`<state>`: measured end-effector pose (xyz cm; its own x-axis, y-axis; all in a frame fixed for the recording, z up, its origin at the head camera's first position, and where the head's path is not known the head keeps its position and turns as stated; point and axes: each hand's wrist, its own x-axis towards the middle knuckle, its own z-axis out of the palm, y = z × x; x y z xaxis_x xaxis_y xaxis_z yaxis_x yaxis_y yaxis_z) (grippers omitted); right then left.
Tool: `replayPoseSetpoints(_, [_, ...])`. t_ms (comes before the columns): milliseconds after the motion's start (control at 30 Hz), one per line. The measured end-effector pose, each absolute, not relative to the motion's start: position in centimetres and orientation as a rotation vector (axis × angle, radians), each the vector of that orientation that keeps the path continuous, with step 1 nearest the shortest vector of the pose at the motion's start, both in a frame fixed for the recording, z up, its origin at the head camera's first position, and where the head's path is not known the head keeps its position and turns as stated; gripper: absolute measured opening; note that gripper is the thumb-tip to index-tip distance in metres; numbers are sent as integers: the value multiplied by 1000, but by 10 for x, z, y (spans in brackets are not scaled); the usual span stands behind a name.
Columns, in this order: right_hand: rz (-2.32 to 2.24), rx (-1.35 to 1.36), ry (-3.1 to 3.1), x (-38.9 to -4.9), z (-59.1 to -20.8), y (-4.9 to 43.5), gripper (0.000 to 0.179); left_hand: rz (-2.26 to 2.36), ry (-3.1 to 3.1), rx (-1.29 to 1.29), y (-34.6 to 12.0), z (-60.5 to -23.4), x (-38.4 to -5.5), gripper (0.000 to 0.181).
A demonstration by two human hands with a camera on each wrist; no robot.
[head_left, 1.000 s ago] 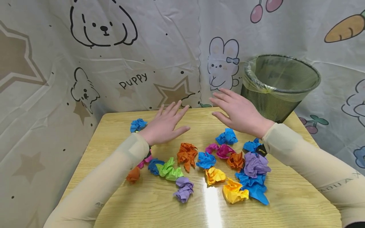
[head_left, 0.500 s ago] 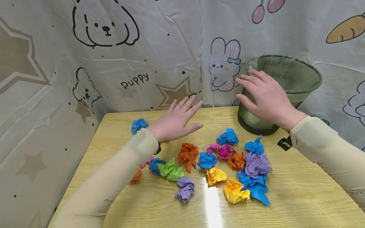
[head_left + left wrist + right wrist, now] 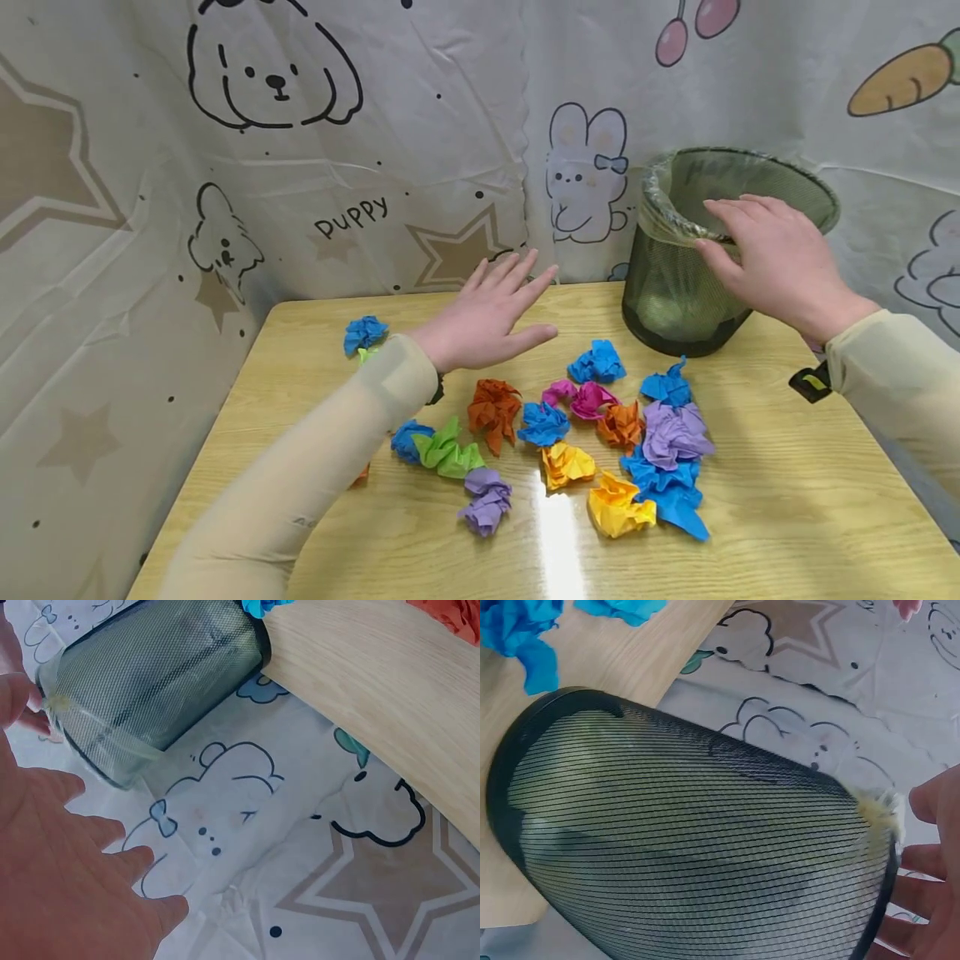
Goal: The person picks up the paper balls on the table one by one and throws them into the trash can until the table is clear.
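Observation:
My right hand [image 3: 783,258] is at the front right rim of a dark mesh wastebasket [image 3: 667,283] lined with a clear bag. In the right wrist view its fingers [image 3: 919,896] lie beside the rim, loosely bent; contact cannot be told. My left hand [image 3: 487,321] hovers over the table with straight, spread fingers and holds nothing. Below it sits an orange crumpled paper ball [image 3: 493,412]. A blue crumpled paper ball [image 3: 597,362] lies between the hands, in front of the basket. The left forearm hides part of the table's left side.
Several more crumpled papers lie on the wooden table [image 3: 420,550], among them a green one [image 3: 448,450], a yellow one [image 3: 619,504], and a purple one [image 3: 677,433] against blue paper [image 3: 671,492]. A printed curtain [image 3: 450,125] hangs behind the table.
My right hand has moved right, from left of the wastebasket across its front to the right part of its rim. My left hand has drifted right, fingers still spread. The papers have stayed put.

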<state>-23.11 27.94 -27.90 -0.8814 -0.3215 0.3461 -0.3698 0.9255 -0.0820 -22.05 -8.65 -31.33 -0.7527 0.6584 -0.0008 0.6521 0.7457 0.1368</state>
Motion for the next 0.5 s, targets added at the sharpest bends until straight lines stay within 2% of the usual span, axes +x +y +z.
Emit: replayPoseSetpoints(500, [267, 380, -2711, -243, -303, 266, 38, 164, 2865, 1131, -75, -323, -220, 79])
